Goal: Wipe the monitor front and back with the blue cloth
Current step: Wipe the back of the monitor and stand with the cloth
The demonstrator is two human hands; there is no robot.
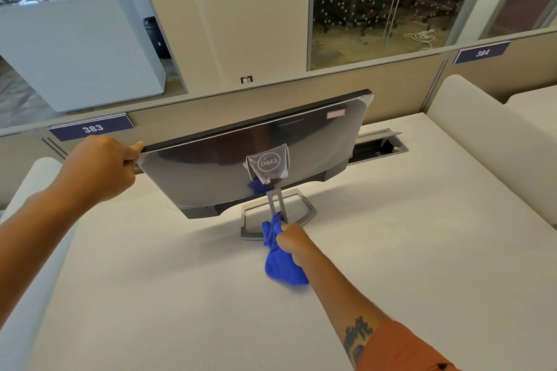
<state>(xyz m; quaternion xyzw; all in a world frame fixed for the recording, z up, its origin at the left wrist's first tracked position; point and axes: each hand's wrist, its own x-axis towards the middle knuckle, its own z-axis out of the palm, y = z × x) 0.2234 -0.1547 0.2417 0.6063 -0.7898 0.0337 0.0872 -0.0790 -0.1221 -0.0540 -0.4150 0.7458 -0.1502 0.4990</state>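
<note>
The monitor (211, 169) stands on the white desk with its glossy grey back toward me, tilted, a round logo under clear film at its middle. My left hand (102, 166) grips the monitor's upper left corner. My right hand (291, 239) is closed on the blue cloth (281, 262), pressing it against the foot of the silver stand neck (276, 200), where the neck meets the stand base (310, 211). Part of the cloth hangs down onto the desk. The screen side faces away and is hidden.
A low partition (391, 84) with number plates 383 and 384 runs behind the monitor. An open cable slot (376, 147) lies in the desk (422, 235) to the right of the screen. White desk dividers rise at the left and right edges.
</note>
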